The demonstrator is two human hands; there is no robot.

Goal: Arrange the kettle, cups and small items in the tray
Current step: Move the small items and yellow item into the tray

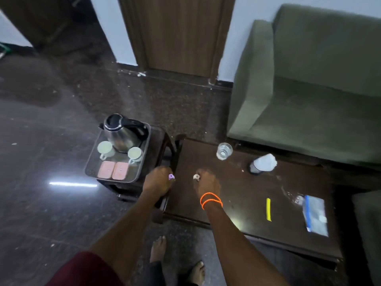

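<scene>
My left hand (157,183) pinches a small purple item (171,177); my right hand (207,183) pinches a small white item (196,177). Both hands are over the left end of the dark table (237,193). The tray (144,159) sits on a stool to the left and holds the kettle (121,132), two cups (105,148) (135,154) and two pink packets (112,170).

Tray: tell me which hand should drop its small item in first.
Probably the left hand. It pinches a purple item right beside the tray on the small side table. The right hand, holding a white item, is over the coffee table, farther away.
</scene>
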